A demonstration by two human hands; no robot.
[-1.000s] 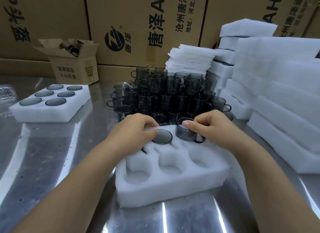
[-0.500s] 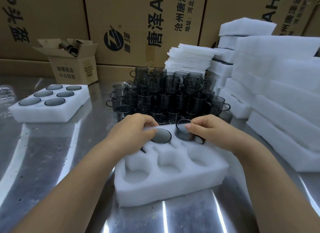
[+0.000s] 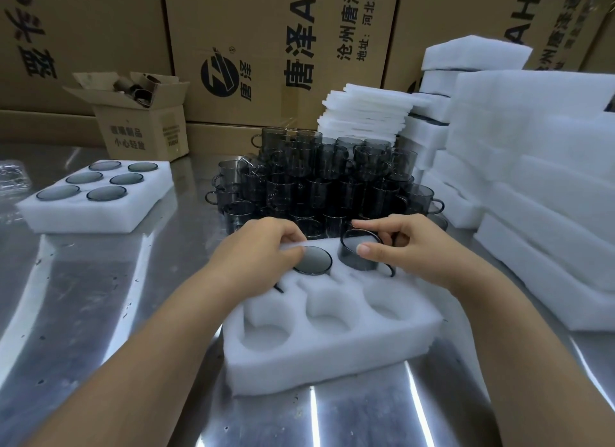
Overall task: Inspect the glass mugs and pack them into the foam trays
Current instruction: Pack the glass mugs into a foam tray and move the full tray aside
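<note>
A white foam tray (image 3: 332,353) with six pockets lies in front of me on the steel table. An upturned smoky glass mug (image 3: 314,260) sits in its back middle pocket. My left hand (image 3: 256,257) lies curled over the back left pocket; a dark handle (image 3: 279,288) pokes out beneath it, and its fingertips touch the middle mug's edge. My right hand (image 3: 416,250) pinches another mug (image 3: 357,258) by the rim, thumb on its near wall, partly sunk in the back right pocket. The three front pockets hold nothing.
A heap of loose grey mugs (image 3: 326,180) stands just behind the tray. A filled foam tray (image 3: 96,210) lies at the left, a small open carton (image 3: 143,127) behind it. Stacked foam trays (image 3: 549,180) and foam sheets (image 3: 366,113) fill the right. Large cartons (image 3: 266,47) wall the back.
My right hand has shifted its grip, with the thumb now on the mug's near side, and the mug sits slightly lower in its pocket. My left hand has barely moved.
</note>
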